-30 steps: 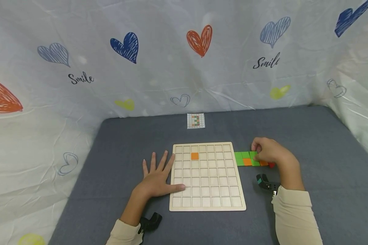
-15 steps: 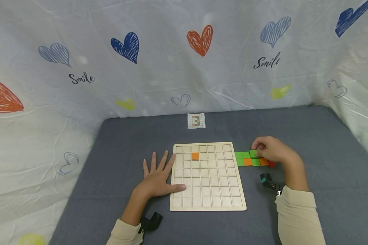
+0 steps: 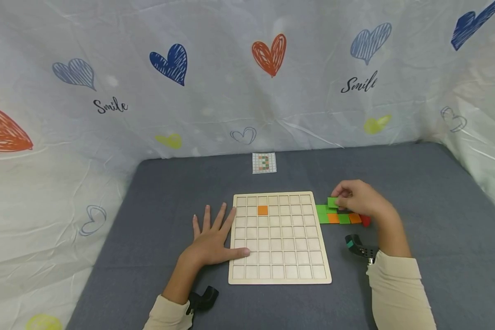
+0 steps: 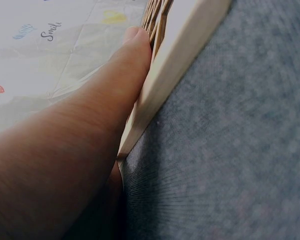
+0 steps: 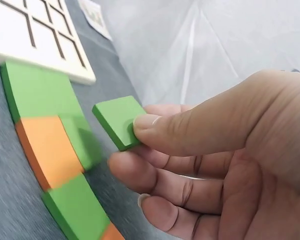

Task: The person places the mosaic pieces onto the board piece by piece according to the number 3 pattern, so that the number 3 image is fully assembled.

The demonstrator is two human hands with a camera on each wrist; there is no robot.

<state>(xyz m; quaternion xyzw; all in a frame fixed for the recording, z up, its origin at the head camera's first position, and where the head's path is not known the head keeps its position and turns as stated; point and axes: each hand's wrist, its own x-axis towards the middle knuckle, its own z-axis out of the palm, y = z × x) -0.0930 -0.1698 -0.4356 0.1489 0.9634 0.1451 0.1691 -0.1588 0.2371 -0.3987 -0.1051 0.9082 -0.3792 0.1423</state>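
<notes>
Beige sleeves (image 3: 169, 316): as I look in through the head camera, both come up from the near side; a black wrist camera (image 3: 203, 299) sits beside the left one, and a second black wrist camera (image 3: 360, 247) beside the right one.
Left hand (image 3: 208, 245): its fingers are spread wide; the thumb lies over the edge of a pale wooden square board with a raised grid (image 3: 280, 281), and the index fingertip touches that same left edge farther up.
Board: it lies flat on a dark grey cloth (image 3: 449, 284); one orange square tile (image 3: 262, 210) sits in it, third column from the left, second row from the top.
Right hand (image 3: 360, 197): its grip is narrow, thumb and fingers pinching a green square tile (image 5: 117, 120); I see that tile raised and tilted, just right of the board, above the loose ones.
Loose tiles: green ones (image 5: 42, 92) touch the board's right edge; the nearer row runs on rightward as orange (image 3: 333, 218), green, orange, then a red piece (image 3: 366, 221) whose outline I cannot make out.
Patterned white card (image 3: 264, 163): it lies near the cloth's far edge.
White hanging sheet (image 3: 214, 105): it rises behind everything; hearts and "Smile" lettering are printed on it.
</notes>
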